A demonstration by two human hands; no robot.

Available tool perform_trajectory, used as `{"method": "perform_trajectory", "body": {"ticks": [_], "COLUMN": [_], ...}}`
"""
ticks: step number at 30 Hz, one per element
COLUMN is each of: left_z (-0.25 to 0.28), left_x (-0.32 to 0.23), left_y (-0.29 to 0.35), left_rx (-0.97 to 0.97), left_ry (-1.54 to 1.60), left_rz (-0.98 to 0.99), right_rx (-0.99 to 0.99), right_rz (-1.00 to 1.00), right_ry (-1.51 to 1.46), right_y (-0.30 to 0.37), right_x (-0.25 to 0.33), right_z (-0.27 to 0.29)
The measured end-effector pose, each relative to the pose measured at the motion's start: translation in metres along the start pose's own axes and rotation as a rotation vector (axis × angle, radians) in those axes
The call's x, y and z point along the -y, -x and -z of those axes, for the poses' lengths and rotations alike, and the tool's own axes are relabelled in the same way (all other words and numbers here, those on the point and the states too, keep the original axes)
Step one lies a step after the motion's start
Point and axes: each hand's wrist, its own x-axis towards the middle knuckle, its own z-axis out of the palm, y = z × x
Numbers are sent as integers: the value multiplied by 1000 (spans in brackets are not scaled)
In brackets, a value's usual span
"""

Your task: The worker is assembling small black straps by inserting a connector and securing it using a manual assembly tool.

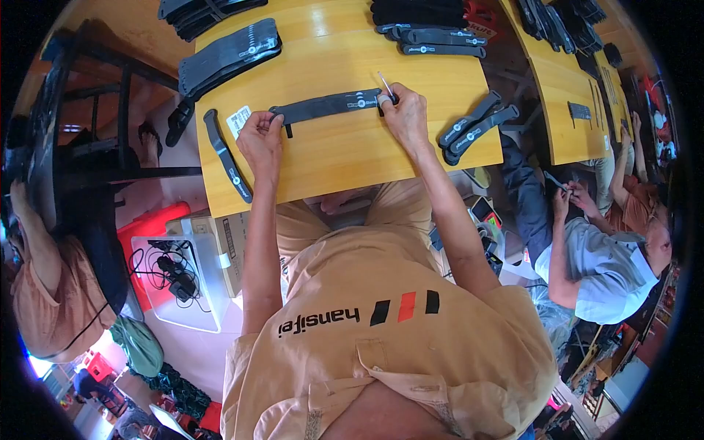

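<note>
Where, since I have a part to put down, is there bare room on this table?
The table has one bare patch between the held strap and the near edge, another beyond that strap, between the left stacks and right stacks. Crowded: the far corners, under those stacks, and the sides, with a lone strap at left and a strap pair at right.

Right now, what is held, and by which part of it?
A black strap: left end in left hand, right end in right hand with a pointed metal tool, held part mostly hidden.
</note>
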Motion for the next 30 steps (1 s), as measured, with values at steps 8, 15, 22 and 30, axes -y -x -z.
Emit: {"method": "perform_trajectory", "body": {"ticks": [8,15,22,30], "left_z": [-1,5,7,6], "left_x": [6,-16,-15,-16], "left_y": [-3,1,-1,-1], "left_rx": [-10,37,51,30], "left_ry": [-43,38,125,101], "left_rz": [-77,82,148,142], "right_rx": [-2,-7,13,20], "right_rz": [17,23,11,10], "right_ry": [13,14,18,13], "right_y": [-1,2,1,0], "right_x": [3,2,8,8], "right_z": [1,0,2,3]}}
